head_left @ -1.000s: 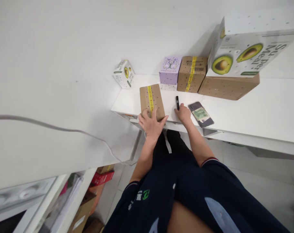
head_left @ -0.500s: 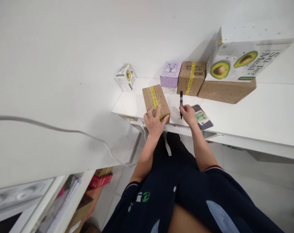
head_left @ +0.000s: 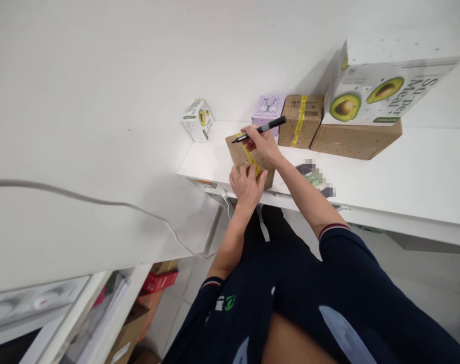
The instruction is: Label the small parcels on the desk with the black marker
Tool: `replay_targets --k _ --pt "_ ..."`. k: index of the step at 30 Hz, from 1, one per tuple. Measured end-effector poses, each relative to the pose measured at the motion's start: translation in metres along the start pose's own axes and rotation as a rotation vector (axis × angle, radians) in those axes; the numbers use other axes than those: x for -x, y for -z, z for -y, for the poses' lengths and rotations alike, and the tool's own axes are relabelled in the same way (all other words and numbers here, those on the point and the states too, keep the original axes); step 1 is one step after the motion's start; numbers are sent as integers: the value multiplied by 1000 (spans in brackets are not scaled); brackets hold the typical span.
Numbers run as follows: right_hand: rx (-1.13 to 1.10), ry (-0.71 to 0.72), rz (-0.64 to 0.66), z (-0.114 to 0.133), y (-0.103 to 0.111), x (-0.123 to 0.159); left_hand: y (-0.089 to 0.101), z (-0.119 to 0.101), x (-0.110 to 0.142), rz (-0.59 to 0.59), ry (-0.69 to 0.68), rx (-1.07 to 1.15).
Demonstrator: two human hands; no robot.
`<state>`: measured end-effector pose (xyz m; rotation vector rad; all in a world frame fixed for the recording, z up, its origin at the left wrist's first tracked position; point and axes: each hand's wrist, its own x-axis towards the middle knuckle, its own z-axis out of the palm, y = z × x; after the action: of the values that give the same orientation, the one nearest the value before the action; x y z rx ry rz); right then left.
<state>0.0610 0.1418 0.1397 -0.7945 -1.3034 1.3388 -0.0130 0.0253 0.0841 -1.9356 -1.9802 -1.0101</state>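
A small brown cardboard box with a yellow tape strip lies near the front edge of the white table. My left hand rests on the box's near end, fingers wrapped over it, holding it in place. My right hand hovers over the box and grips a black marker pen, whose tip points left just above the box's far end. A phone lies on the table to the right of my right forearm.
Along the wall stand a small avocado-print box, a purple box, a taped brown box and a big avocado-print carton on a flat brown carton. A grey cable crosses the left wall. Shelves with boxes sit lower left.
My right hand lifted the black marker off the table and carried it left, over the brown box. My left hand stayed on the box's near end.
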Motion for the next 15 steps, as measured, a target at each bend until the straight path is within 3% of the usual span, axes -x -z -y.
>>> replay_targets --k 3,11,15 --pt "-4 -52 71 -15 -3 -3 -7 7 -8 5 -40 36" --pt "-189 -133 -17 -18 1 -4 -26 21 -10 -34 -38 81" --pt "-113 -64 -54 -19 -2 0 -26 23 -9 -29 -47 99"
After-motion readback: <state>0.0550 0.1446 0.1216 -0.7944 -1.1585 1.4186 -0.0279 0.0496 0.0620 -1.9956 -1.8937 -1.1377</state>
